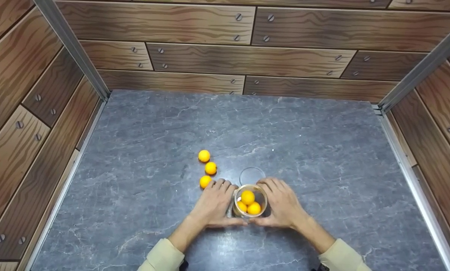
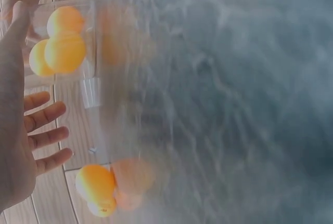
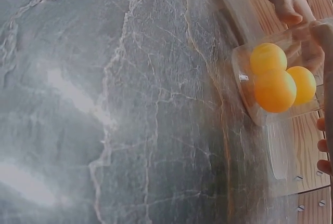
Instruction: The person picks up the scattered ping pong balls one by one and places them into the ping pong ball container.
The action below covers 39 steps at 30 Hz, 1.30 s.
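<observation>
A clear round jar point(image 1: 250, 216) stands on the table with three orange balls point(image 1: 247, 197) inside. Beside its left side is my left hand point(image 1: 217, 203), thumb lying along the jar's near side. In the left wrist view its fingers point(image 2: 47, 117) are spread and loose, pointing down, away from the jar wall. My right hand point(image 1: 281, 203) is close by the right side, fingers loosely bent toward the far side and thumb along the front. Both thumb tips nearly meet before the jar. Three more orange balls point(image 1: 210, 168) lie left of it, the nearest partly behind my left fingers.
Just behind the jar a clear round lid or ring point(image 1: 252, 168) lies on the grey marbled table point(image 1: 164, 135). Walls with a wood-plank pattern point(image 1: 194, 24) and metal corner posts point(image 1: 74, 49) stand around the table's back and sides.
</observation>
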Motion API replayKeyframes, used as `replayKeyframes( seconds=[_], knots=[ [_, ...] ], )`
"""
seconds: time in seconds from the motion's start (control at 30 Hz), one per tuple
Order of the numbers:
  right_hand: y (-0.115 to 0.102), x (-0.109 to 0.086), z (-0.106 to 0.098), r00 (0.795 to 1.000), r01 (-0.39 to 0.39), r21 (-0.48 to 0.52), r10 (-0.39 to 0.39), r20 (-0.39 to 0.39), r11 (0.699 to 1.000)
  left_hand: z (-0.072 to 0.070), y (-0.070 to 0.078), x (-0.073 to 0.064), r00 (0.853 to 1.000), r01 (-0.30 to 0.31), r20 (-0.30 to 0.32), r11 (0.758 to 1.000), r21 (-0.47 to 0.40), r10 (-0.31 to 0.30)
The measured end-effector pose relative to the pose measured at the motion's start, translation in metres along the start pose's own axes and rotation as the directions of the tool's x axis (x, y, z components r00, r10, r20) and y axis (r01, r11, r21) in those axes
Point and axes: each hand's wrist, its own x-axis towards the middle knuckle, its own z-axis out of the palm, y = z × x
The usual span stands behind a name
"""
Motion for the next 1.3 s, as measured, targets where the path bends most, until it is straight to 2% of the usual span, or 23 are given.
replayKeyframes(
  seconds=[0.1, 0.27, 0.6, 0.8, 1.07, 1.3],
  knots=[
    [0.0, 0.0, 0.0, 1.0, -0.013, -0.001, 0.013, 0.018, 1.0, -0.004, -0.003, -0.002, 1.0, 0.001, 0.013, 1.0, -0.004, -0.001],
    [-0.001, -0.001, -0.001, 0.999, -0.018, -0.001, 0.018, 0.031, 1.0, -0.011, -0.009, -0.005, 1.0, -0.01, -0.004, 1.0, -0.012, 0.01],
    [0.0, -0.001, 0.001, 1.0, -0.009, -0.007, 0.009, 0.004, 1.0, -0.025, -0.024, -0.01, 1.0, 0.0, 0.012, 1.0, -0.003, 0.0],
    [0.0, -0.001, 0.001, 1.0, -0.006, -0.003, 0.006, 0.003, 1.0, -0.032, -0.036, -0.013, 0.999, 0.033, 0.013, 0.999, -0.011, -0.033],
    [0.0, -0.001, -0.001, 1.0, -0.01, -0.012, 0.01, 0.018, 1.0, -0.03, -0.051, -0.019, 0.996, 0.089, -0.013, 0.993, -0.082, -0.091],
    [-0.001, -0.001, -0.002, 0.999, -0.017, -0.013, 0.017, 0.029, 1.0, -0.026, -0.059, -0.022, 0.992, 0.119, -0.017, 0.989, -0.084, -0.121]
  ],
)
